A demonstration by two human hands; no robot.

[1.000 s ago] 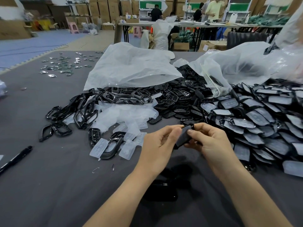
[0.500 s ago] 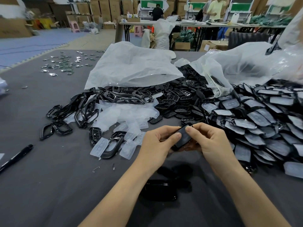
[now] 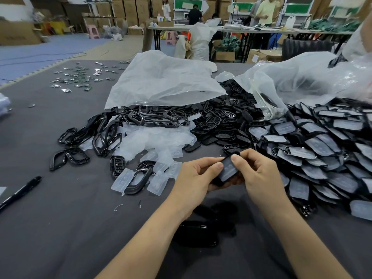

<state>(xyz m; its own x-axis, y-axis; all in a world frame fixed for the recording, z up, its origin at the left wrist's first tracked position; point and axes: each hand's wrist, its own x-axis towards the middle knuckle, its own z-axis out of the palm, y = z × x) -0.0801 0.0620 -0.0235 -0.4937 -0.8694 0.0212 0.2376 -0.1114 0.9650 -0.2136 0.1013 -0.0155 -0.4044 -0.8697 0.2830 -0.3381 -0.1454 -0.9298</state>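
Nearest, by the near edge of the tabletop (image 3: 60, 228), a glossy black shell (image 3: 196, 233) lies under the forearms. Just beyond it, lifted off the surface around the tabletop's middle, the left grip (image 3: 193, 174) and right grip (image 3: 259, 172) both clench one black key-fob housing (image 3: 216, 181) with a translucent button pad (image 3: 228, 170) laid on its face. The left thumb presses the pad's left edge and the right thumb its top corner. This looks like seating the pad into the housing. The soft pad could buckle or sit skewed if one thumb pushes harder. The small housing could also pop from the pinch and drop among the loose pads (image 3: 159, 183) and black frames (image 3: 100, 137) farther left, or into the heap of finished pieces (image 3: 322, 141) just beside the right grip, where it would be hard to find. A pen (image 3: 20, 191) lies at the left edge. Farther back, plastic bags (image 3: 161, 81) cover more parts, and small metal bits (image 3: 78, 78) are scattered near the far left corner.
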